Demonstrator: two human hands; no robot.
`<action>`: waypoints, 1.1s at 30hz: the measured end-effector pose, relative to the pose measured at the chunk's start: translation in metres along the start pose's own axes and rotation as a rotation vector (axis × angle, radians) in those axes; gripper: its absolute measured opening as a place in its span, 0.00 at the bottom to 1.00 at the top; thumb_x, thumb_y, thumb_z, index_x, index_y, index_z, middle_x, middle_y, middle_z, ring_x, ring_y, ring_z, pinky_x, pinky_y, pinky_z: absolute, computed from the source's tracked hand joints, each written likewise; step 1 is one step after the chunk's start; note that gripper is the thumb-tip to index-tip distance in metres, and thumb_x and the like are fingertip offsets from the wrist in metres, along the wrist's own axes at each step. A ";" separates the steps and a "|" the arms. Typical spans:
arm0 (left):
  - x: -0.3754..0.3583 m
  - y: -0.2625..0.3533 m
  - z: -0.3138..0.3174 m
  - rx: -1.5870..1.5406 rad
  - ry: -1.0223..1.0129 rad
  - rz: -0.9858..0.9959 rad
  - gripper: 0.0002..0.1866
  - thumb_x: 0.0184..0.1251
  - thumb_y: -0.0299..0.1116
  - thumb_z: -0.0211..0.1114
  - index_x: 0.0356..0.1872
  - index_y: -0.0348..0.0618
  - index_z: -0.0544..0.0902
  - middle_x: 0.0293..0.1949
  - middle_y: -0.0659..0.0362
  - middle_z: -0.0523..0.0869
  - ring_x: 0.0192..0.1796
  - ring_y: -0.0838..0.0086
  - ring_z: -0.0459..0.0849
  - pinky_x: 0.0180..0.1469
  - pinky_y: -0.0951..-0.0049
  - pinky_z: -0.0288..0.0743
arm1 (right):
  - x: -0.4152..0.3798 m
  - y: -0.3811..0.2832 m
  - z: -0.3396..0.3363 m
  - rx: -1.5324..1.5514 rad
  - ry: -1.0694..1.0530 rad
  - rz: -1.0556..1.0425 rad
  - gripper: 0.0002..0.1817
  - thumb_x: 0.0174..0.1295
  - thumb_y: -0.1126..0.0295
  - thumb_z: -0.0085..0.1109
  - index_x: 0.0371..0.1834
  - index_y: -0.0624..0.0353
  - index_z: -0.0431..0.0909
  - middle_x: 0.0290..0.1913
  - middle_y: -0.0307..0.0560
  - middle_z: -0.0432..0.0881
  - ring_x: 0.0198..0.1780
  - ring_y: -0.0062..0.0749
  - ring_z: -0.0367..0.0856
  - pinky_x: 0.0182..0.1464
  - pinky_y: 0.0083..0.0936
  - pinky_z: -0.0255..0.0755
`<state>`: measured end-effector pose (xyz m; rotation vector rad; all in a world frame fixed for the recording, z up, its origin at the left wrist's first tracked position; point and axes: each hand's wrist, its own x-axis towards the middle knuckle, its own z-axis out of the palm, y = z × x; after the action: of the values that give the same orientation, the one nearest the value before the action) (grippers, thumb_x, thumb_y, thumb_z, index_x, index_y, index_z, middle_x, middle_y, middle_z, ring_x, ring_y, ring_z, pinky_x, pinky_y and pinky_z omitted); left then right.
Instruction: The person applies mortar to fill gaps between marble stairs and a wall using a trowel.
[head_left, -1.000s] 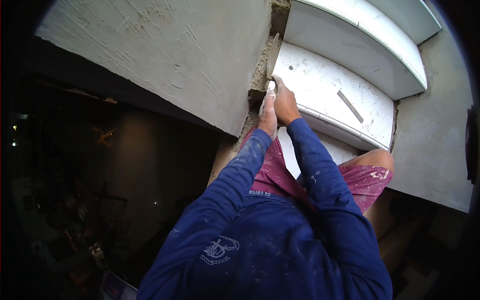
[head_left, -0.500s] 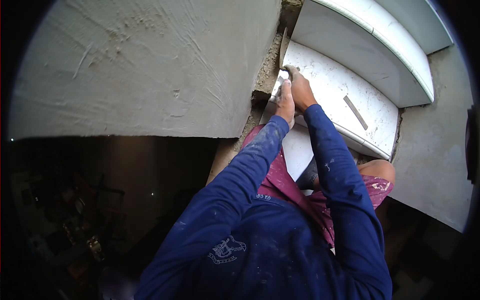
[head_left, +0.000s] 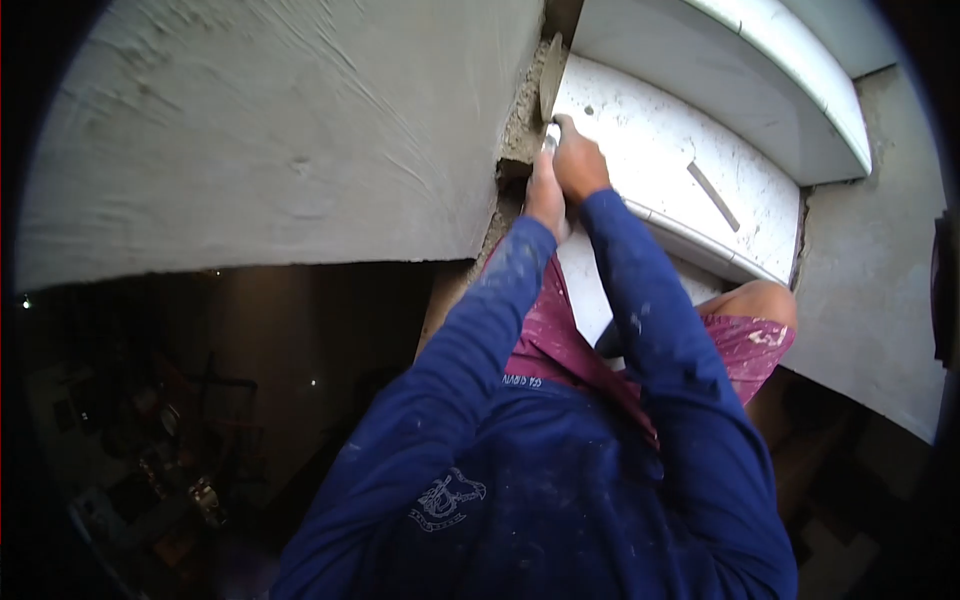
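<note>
At the upper middle, both my hands are close together by the gap between the plastered wall and the white tiled stair tread (head_left: 660,135). My right hand (head_left: 580,162) is closed at the lower end of a thin trowel (head_left: 551,78), whose blade stands nearly edge-on against the rough mortar in the gap (head_left: 524,125). Pressed alongside is my left hand (head_left: 545,195), its fingers pointing up beside something small and white; what it grips is mostly hidden. A small dark lump (head_left: 588,110) lies on the tread just beyond my right hand.
A thin grey strip (head_left: 713,197) lies on the tread. Further curved steps (head_left: 730,90) rise at upper right, beside a grey wall (head_left: 875,280). The big plastered wall (head_left: 270,140) fills the upper left. Below it is a dark drop with cluttered objects (head_left: 190,490).
The whole view has shifted, so the stairs appear higher. My hands sit slightly further left against the tread, and the small lump now shows apart from my right hand.
</note>
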<state>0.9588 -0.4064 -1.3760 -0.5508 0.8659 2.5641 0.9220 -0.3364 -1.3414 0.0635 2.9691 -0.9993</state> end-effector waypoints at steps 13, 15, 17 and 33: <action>-0.024 -0.017 -0.008 0.108 0.113 0.112 0.29 0.74 0.55 0.45 0.64 0.45 0.73 0.58 0.56 0.81 0.59 0.65 0.81 0.61 0.62 0.75 | -0.028 0.004 0.007 0.075 -0.042 0.015 0.27 0.60 0.65 0.55 0.64 0.54 0.67 0.45 0.73 0.82 0.50 0.69 0.81 0.55 0.53 0.73; -0.021 -0.007 0.001 0.043 0.085 0.067 0.29 0.73 0.56 0.45 0.61 0.44 0.74 0.56 0.56 0.82 0.56 0.65 0.82 0.59 0.62 0.76 | -0.019 -0.005 -0.001 0.043 -0.081 0.070 0.25 0.61 0.65 0.54 0.63 0.55 0.68 0.44 0.72 0.83 0.50 0.69 0.81 0.54 0.53 0.74; 0.004 -0.002 -0.005 0.043 0.059 -0.055 0.28 0.73 0.57 0.46 0.58 0.44 0.76 0.54 0.56 0.82 0.54 0.64 0.82 0.55 0.59 0.78 | 0.004 0.002 -0.002 0.019 -0.070 0.040 0.22 0.62 0.65 0.54 0.60 0.58 0.69 0.42 0.72 0.83 0.48 0.69 0.81 0.51 0.53 0.75; -0.011 0.002 -0.013 -0.108 -0.011 -0.027 0.26 0.72 0.55 0.46 0.52 0.46 0.78 0.49 0.57 0.84 0.51 0.66 0.83 0.54 0.64 0.78 | -0.011 -0.025 0.000 -0.044 -0.089 0.116 0.17 0.62 0.69 0.51 0.54 0.60 0.70 0.42 0.72 0.83 0.48 0.66 0.83 0.52 0.53 0.75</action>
<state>0.9699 -0.4186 -1.3793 -0.5754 0.7140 2.5981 0.9315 -0.3568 -1.3255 0.1829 2.8682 -0.8980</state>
